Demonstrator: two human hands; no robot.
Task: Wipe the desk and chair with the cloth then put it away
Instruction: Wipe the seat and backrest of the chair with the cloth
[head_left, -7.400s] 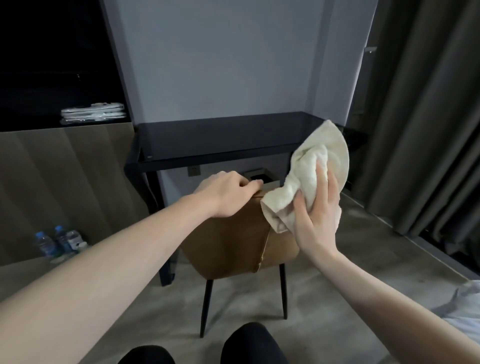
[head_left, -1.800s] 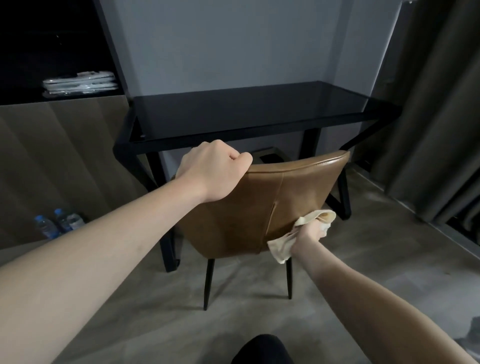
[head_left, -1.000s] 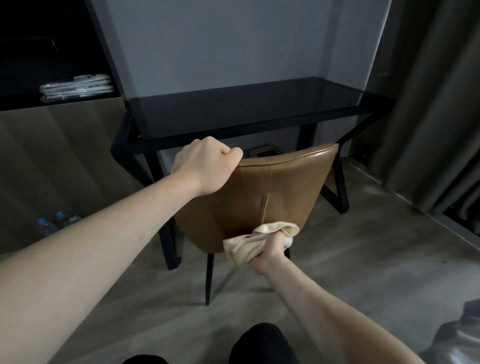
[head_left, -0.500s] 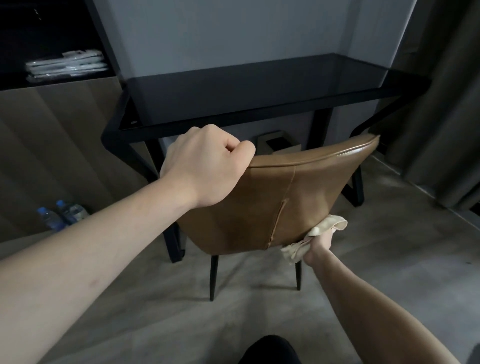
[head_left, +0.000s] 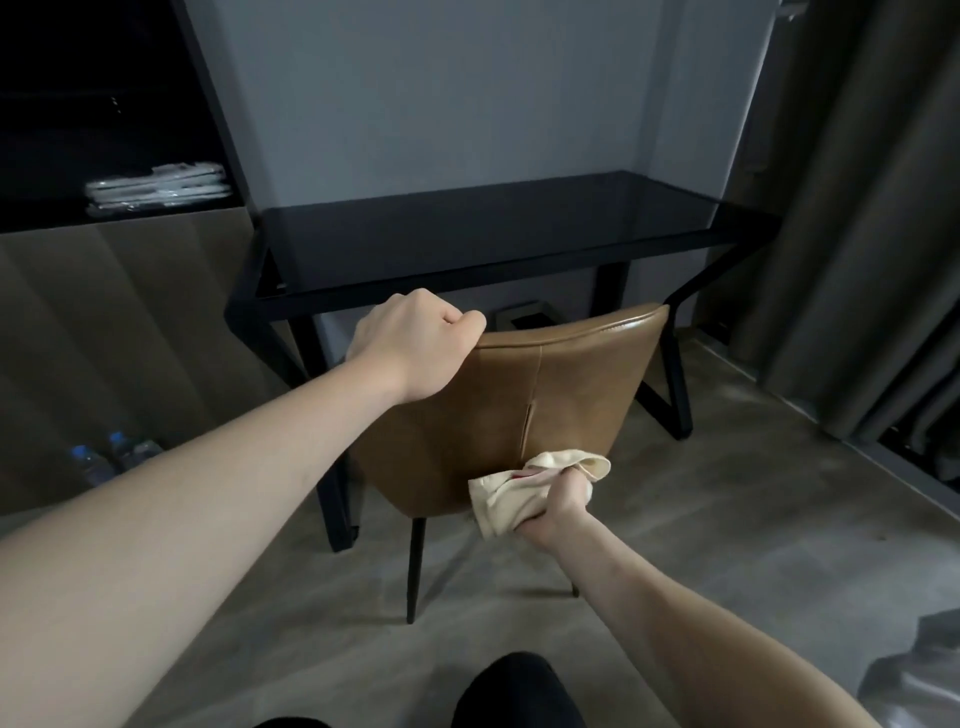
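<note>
Two hands at work: left hand (head_left: 415, 349) clamped on chair (head_left: 571, 395) top, right hand (head_left: 558, 501) bunching cloth (head_left: 506, 493) low, seam at 12 o'clock.

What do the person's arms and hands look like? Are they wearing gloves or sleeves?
No gloves and no sleeves show. Both forearms are bare right up to the picture's edge. The left hand and right hand are bare too, with no ring, watch or bracelet in view.
</note>
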